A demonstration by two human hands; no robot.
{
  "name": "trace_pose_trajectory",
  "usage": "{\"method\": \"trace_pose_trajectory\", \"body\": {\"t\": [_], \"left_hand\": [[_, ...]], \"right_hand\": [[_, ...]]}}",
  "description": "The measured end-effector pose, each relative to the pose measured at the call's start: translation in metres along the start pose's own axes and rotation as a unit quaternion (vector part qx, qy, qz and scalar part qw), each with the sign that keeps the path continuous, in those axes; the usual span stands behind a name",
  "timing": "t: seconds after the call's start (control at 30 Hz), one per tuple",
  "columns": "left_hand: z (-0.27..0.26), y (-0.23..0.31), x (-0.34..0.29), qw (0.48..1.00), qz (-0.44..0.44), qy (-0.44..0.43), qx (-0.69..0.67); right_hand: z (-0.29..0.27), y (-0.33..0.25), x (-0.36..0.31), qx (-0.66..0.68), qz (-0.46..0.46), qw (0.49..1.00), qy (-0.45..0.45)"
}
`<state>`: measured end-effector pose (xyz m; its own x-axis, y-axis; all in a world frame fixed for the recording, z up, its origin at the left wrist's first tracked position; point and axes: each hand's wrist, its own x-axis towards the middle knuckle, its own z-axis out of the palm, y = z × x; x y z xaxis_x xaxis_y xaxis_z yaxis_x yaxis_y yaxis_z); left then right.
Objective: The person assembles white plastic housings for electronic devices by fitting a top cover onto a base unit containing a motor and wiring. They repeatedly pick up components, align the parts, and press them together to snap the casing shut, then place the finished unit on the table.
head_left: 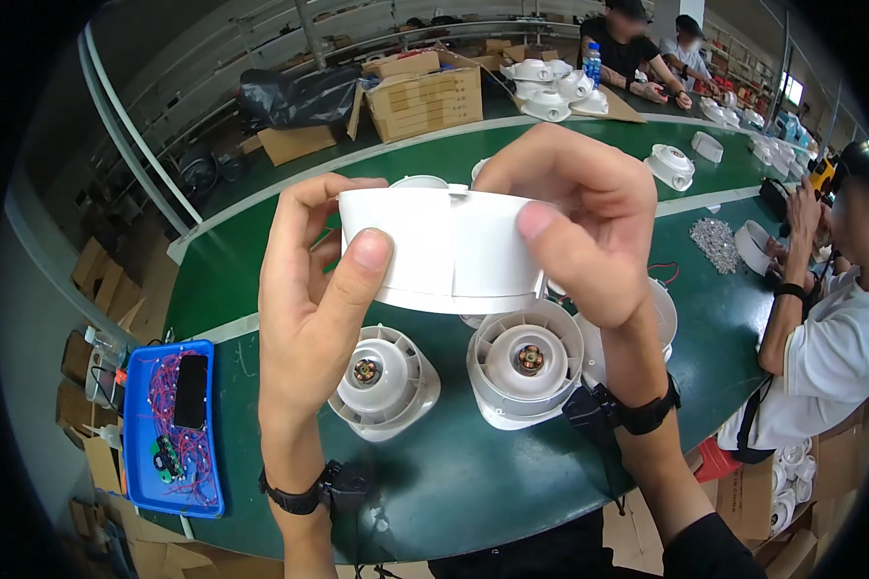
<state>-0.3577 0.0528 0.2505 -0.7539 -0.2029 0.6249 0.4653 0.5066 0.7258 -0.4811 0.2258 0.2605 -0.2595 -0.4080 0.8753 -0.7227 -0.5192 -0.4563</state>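
Note:
Both of my hands hold a white plastic ring-shaped housing (417, 246) up above the table, its curved side wall turned toward me. My left hand (304, 299) grips its left end, thumb pressed on the outer wall. On the right end my right hand (589, 232) clasps it, thumb on the wall and fingers curled over the top rim. Below, on the green table, stand a white fan housing (383, 381) with a copper-wound motor core in its middle and a similar, larger fan housing (526, 362). More white round parts (658, 314) sit partly hidden behind my right wrist.
A blue tray (217, 434) with red wires, a black flat item and a green circuit board lies at the left. Small clear pieces (714, 244) are heaped at the right, near a seated person (821, 318). Beyond are a cardboard box (425, 101) and stacked white housings (550, 87).

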Motion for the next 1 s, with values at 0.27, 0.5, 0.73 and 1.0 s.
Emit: {"method": "trace_pose_trajectory", "body": {"t": [0.27, 0.5, 0.73, 1.0], "left_hand": [[0.002, -0.005, 0.001, 1.0, -0.001, 0.005, 0.002], [-0.003, -0.007, 0.001, 1.0, 0.009, 0.008, 0.018], [-0.001, -0.005, 0.001, 1.0, 0.005, 0.01, 0.012], [0.0, -0.006, 0.001, 1.0, -0.003, 0.017, -0.014]], "right_hand": [[0.0, 0.003, 0.0, -0.027, 0.023, 0.999, 0.007], [0.001, 0.013, 0.0, 0.045, 0.001, 0.999, -0.015], [0.005, 0.007, -0.003, -0.012, 0.008, 1.0, -0.004], [-0.001, 0.01, 0.001, 0.058, 0.045, 0.997, -0.023]]}}
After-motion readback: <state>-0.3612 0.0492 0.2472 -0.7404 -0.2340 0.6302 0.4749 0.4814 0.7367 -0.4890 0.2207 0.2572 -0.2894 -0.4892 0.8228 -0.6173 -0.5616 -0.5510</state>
